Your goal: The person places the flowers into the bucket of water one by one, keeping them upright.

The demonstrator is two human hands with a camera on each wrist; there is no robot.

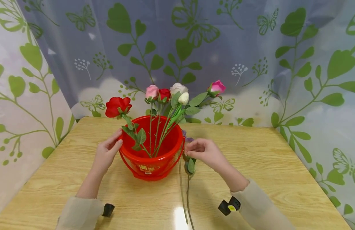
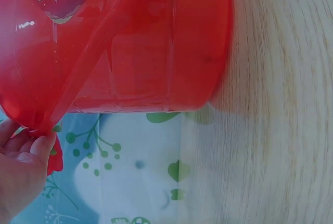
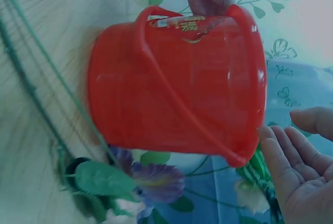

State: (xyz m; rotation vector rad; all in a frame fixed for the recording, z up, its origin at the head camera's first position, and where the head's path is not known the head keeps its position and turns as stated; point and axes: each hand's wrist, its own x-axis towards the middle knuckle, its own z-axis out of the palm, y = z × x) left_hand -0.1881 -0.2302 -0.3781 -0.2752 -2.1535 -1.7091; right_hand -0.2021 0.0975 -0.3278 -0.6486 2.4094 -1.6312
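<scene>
A red plastic bucket (image 1: pixel 148 164) stands upright on the table, its handle hanging down over the near side. My left hand (image 1: pixel 106 153) holds its left rim between thumb and fingers; the left wrist view has the thumb (image 2: pixel 44 148) at the rim by the handle joint. Artificial flowers lean in the bucket: a large red rose (image 1: pixel 118 107), a pink rose (image 1: pixel 152 92), a white tulip (image 1: pixel 183 98), a magenta rose (image 1: pixel 217 88) and others. Beside the right rim is my right hand (image 1: pixel 207 153), thumb apart from loosely bent fingers, nothing between them in the right wrist view.
Right of the bucket, long flower stems (image 1: pixel 181 191) lie on the wooden table (image 1: pixel 237 159), with green leaves (image 3: pixel 99 177) and a purple flower (image 3: pixel 158 182) at their far end. Behind the table hangs a curtain (image 1: pixel 217 54) printed with leaves and butterflies.
</scene>
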